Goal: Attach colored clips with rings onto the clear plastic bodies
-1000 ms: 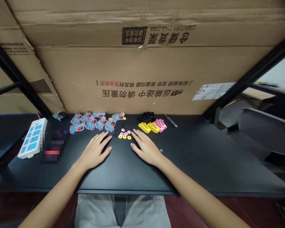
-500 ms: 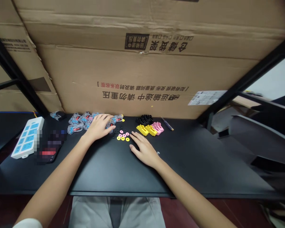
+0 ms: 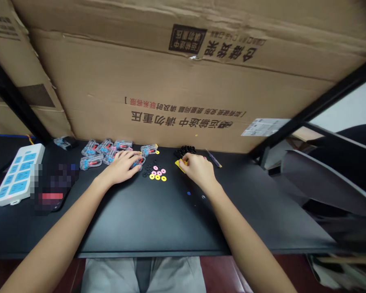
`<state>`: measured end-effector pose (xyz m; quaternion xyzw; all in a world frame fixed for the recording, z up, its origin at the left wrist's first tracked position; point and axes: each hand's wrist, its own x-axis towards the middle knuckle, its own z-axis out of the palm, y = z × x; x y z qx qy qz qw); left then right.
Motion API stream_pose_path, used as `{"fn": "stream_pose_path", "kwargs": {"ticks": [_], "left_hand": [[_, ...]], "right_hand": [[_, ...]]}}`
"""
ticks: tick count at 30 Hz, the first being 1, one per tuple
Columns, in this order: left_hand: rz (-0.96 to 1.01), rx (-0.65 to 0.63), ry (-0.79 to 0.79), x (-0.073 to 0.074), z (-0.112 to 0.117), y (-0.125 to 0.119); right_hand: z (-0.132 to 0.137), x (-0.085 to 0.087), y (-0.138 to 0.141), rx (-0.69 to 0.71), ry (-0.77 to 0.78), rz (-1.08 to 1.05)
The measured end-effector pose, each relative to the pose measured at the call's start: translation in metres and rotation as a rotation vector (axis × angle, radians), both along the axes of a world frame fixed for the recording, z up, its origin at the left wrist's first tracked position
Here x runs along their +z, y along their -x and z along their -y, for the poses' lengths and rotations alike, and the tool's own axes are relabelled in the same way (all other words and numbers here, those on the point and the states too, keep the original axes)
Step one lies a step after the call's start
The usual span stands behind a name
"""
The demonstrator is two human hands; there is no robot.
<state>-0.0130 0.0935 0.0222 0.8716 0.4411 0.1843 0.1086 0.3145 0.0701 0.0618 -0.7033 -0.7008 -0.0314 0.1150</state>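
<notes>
My left hand (image 3: pixel 122 166) lies over a group of clear plastic pieces with blue and red parts inside, its fingers apart. One clear piece (image 3: pixel 140 160) shows between the thumb and forefinger. Another clear piece (image 3: pixel 149 149) with a yellow end sits just right of that hand. My right hand (image 3: pixel 199 167) is closed, thumb and fingertips pinching a yellow plastic piece (image 3: pixel 180 165). It hides most of the yellow and pink pieces there. Ridged black pieces (image 3: pixel 184 151) stand behind it. Between the hands lie small yellow rings (image 3: pixel 157 177), pink rings (image 3: pixel 159 173) and black rings (image 3: pixel 145 174).
On the left of the black table (image 3: pixel 146 228) are a white power strip (image 3: pixel 20 175) and a blurred dark phone-like object (image 3: pixel 56 191). A screwdriver (image 3: pixel 214 158) lies at the right. A cardboard sheet (image 3: pixel 171 81) stands behind. A small blue disc (image 3: pixel 188 193) lies in front.
My right hand has moved from beside the rings, up and right, onto the yellow pieces, and its fingers have closed. My left hand stays over the clear pieces. The view has shifted slightly.
</notes>
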Motion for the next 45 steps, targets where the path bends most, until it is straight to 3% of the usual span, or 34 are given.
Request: {"fn": "stream_pose_path", "kwargs": {"ticks": [4,6,8,12,17,21,25,27,33,45], "left_hand": [[-0.040,-0.005,-0.013,0.006,0.006,-0.002],[-0.024,-0.004,-0.033,0.012,0.014,-0.008],[0.028,-0.048,-0.055,0.019,0.024,-0.017],[0.126,-0.182,-0.028,0.028,0.047,-0.043],[0.166,-0.226,0.070,0.023,0.058,-0.056],[0.121,-0.239,0.147,0.024,0.059,-0.054],[0.021,-0.277,0.153,0.024,0.060,-0.051],[0.023,-0.332,0.179,0.023,0.059,-0.050],[0.014,-0.355,0.190,0.022,0.051,-0.044],[0.025,-0.273,0.086,0.016,0.051,-0.049]], "right_hand": [[0.002,-0.014,-0.001,0.018,0.026,-0.016],[0.009,-0.021,0.002,0.100,-0.003,-0.195],[0.017,-0.023,0.007,0.199,0.014,-0.525],[0.031,-0.021,0.026,0.312,0.352,-1.127],[0.040,-0.022,0.037,0.358,0.670,-1.344],[0.040,-0.028,0.033,0.454,0.689,-1.229],[0.035,-0.034,0.024,0.510,0.220,-0.813],[0.032,-0.039,0.020,0.549,0.082,-0.606],[0.027,-0.049,0.015,0.612,0.111,-0.435],[0.031,-0.040,0.012,0.596,0.025,-0.171]]}}
